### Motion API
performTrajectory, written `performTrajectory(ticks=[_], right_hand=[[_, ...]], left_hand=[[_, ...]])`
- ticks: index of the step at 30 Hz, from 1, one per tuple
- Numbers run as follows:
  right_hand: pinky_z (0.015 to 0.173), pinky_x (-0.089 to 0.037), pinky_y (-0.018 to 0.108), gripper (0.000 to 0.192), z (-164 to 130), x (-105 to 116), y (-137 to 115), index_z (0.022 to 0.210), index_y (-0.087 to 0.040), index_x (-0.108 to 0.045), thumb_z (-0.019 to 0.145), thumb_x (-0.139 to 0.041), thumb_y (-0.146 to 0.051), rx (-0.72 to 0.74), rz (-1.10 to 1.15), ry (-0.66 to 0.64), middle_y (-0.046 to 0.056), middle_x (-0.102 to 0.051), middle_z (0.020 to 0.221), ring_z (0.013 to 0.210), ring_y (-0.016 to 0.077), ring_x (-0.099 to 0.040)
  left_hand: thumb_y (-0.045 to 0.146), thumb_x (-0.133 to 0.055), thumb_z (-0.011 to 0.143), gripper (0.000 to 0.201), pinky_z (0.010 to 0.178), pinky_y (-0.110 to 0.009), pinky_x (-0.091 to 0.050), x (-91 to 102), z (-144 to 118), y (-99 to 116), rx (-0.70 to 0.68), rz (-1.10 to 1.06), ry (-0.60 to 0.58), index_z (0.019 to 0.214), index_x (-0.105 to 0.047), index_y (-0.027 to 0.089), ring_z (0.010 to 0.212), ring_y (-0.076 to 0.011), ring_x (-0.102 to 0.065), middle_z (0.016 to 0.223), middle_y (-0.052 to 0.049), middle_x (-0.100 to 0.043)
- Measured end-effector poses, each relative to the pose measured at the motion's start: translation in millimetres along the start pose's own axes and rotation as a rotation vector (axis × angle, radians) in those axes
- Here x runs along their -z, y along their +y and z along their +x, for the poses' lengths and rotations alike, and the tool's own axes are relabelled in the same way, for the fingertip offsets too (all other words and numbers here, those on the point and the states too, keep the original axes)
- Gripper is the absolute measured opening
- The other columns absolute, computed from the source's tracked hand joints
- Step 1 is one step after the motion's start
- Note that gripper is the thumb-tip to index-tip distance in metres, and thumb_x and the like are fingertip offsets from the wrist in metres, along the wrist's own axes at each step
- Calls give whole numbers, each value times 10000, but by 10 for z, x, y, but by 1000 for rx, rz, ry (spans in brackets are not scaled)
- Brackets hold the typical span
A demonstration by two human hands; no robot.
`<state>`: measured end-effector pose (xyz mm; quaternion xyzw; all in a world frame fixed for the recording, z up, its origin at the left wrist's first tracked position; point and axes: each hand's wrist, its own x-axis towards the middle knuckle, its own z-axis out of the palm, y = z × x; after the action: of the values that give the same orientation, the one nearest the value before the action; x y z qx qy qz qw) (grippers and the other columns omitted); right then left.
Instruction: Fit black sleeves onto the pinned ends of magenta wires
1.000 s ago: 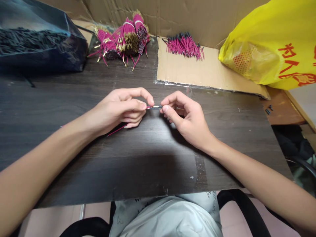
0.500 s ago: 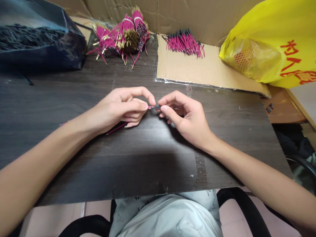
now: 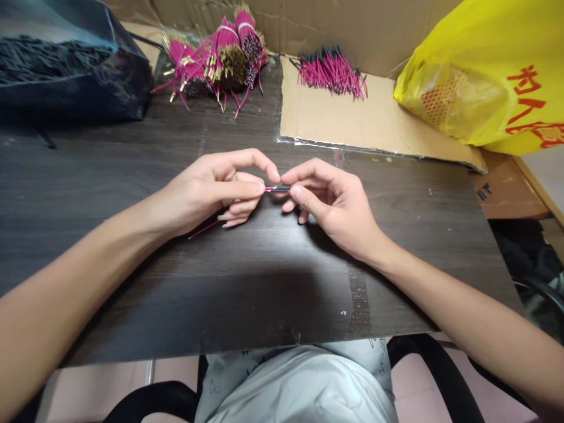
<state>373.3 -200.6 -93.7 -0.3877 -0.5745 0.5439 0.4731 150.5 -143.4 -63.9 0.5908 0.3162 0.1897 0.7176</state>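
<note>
My left hand (image 3: 215, 189) pinches a thin magenta wire (image 3: 207, 228) between thumb and forefinger; the wire's tail trails back under the palm onto the dark wooden table (image 3: 247, 276). My right hand (image 3: 331, 202) pinches a short black sleeve (image 3: 278, 188) on the wire's tip. The fingertips of both hands nearly touch above the middle of the table.
Bundles of magenta wires with brass ends (image 3: 220, 59) lie at the back. Loose magenta wires with black tips (image 3: 332, 71) rest on a cardboard sheet (image 3: 374, 126). A dark bag of black pieces (image 3: 66, 64) sits back left, a yellow plastic bag (image 3: 489, 76) back right.
The two hands have closed together, so less of the black sleeve shows between the fingertips. The view has tilted slightly downward.
</note>
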Motion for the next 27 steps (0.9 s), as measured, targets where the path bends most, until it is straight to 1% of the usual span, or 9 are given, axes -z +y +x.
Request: performTrajectory(ticks=[3, 5, 8, 10, 12, 16, 21, 27], right_hand=[[635, -556, 223, 216, -10, -6, -1, 1076, -190, -683, 981, -754, -371, 18, -25, 17, 16, -750, 945, 822, 120, -740], [648, -562, 231, 223, -11, -11, -10, 1077, -196, -683, 979, -755, -383, 11, -42, 18, 14, -753, 951, 821, 119, -739], [641, -566, 238, 318, 2, -17, -28, 1049, -195, -661, 937, -798, -459, -25, -36, 25, 17, -747, 935, 812, 125, -737], [614, -557, 233, 400, 18, -14, -33, 1004, -194, -632, 885, -843, -512, -50, -12, 38, 9, -727, 880, 784, 124, -724], [576, -538, 224, 439, 34, -3, -29, 961, -192, -615, 850, -870, -533, -59, 10, 35, 0, -699, 821, 746, 119, -698], [546, -509, 211, 421, 47, 24, -18, 914, -183, -625, 845, -875, -515, -57, -3, 13, -3, -670, 781, 713, 106, -647], [552, -500, 207, 428, 49, 30, -18, 928, -181, -619, 851, -867, -523, -68, -24, -1, -1, -673, 790, 718, 105, -645], [568, -502, 209, 414, 56, 38, -19, 944, -187, -603, 858, -868, -494, -81, -6, -30, -5, -680, 799, 711, 101, -649]], left_hand=[[316, -660, 980, 223, 433, -147, -362, -8, 3, 14, 19, -47, 5, 1113, -554, 171, 448, -59, -409, 523, 91, -454], [310, -666, 975, 225, 429, -148, -364, -12, 8, 14, 14, -44, -1, 1110, -555, 167, 446, -61, -413, 523, 87, -464], [301, -679, 970, 236, 424, -150, -365, -5, 12, -1, -2, -30, -7, 1117, -555, 165, 440, -61, -417, 522, 86, -478], [290, -675, 974, 238, 428, -149, -363, 10, 10, -13, -8, -27, -9, 1133, -554, 161, 439, -59, -417, 522, 87, -480], [293, -669, 983, 247, 439, -146, -360, 24, 5, -19, -4, -20, -16, 1152, -552, 155, 446, -54, -423, 533, 83, -498], [288, -661, 984, 242, 444, -146, -357, 20, -1, -7, 8, -17, -12, 1151, -553, 150, 452, -55, -431, 539, 79, -507], [275, -662, 975, 205, 430, -155, -348, -6, 2, 5, 5, -45, 3, 1110, -563, 156, 439, -61, -425, 519, 84, -467], [280, -676, 978, 240, 441, -156, -343, 11, 2, -8, -30, 12, -5, 1139, -553, 151, 445, -55, -449, 552, 72, -542]])
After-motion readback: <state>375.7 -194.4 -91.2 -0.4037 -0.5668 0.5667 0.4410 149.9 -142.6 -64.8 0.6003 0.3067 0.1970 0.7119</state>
